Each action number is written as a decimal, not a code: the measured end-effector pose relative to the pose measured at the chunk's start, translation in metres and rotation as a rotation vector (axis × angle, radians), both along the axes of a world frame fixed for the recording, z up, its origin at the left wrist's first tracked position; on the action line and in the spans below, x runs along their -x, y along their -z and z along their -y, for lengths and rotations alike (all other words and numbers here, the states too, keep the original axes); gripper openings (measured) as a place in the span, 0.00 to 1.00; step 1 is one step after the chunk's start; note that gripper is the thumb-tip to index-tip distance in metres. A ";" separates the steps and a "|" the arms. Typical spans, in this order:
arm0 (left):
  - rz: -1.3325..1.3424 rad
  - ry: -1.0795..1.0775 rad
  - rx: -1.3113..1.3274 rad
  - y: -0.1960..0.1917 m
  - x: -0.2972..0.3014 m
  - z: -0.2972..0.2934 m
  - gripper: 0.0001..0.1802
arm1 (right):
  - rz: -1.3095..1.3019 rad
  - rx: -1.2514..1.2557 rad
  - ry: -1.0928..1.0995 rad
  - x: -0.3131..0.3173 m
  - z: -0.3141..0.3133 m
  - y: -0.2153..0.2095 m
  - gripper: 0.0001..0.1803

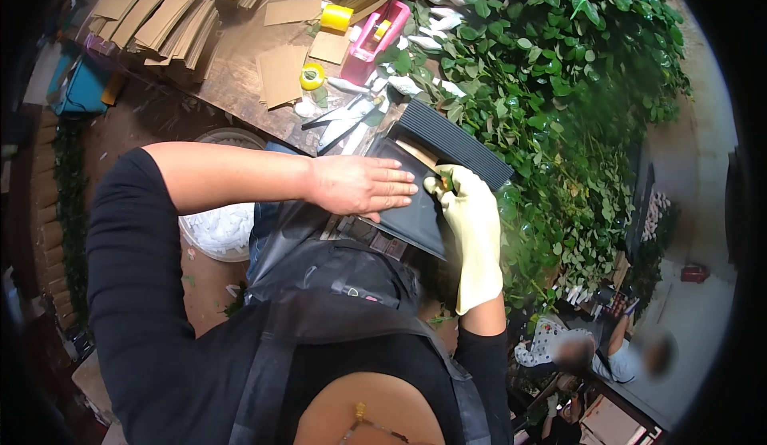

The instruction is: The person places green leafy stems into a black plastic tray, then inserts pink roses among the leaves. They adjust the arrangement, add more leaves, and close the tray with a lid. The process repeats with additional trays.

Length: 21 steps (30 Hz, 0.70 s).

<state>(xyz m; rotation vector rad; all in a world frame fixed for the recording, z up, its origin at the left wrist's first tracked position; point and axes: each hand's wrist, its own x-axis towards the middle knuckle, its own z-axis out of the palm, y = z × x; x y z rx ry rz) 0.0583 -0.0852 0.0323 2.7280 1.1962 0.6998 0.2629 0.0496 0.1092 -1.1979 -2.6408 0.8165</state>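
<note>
We have one view, from a fisheye camera worn on the head, facing steeply down over our own chest and forearms. It sits close to the hands, with the cluttered brown wooden worktable [240,77] toward the upper edge and the dense green leafy bank [559,85] curving along the right rim.

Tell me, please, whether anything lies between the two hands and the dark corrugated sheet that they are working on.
Nothing visible does. The bare left hand lies flat on the dark corrugated sheet, and the gloved right hand grips its edge beside it. The scissors and yellow tape rolls lie farther off on the table.
</note>
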 end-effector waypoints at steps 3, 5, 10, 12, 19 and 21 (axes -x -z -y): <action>-0.037 -0.115 -0.026 0.009 -0.006 -0.001 0.30 | -0.266 -0.081 -0.076 0.010 -0.005 -0.036 0.20; -0.043 -0.194 -0.049 0.012 -0.016 0.002 0.29 | -0.283 -0.254 -0.155 0.028 -0.027 -0.045 0.26; -0.053 -0.284 -0.129 0.008 -0.024 -0.005 0.26 | 0.006 -0.392 -0.539 0.018 -0.042 -0.022 0.20; 0.043 -0.289 0.080 0.001 -0.026 -0.003 0.18 | 0.248 -0.531 -0.631 0.013 -0.014 -0.014 0.17; 0.107 -0.455 -0.087 0.005 -0.029 0.003 0.10 | 0.096 -0.680 -0.559 -0.005 0.026 0.022 0.14; 0.336 -0.564 -0.461 0.018 -0.031 0.009 0.08 | 0.353 -0.609 -0.590 -0.006 0.029 0.018 0.19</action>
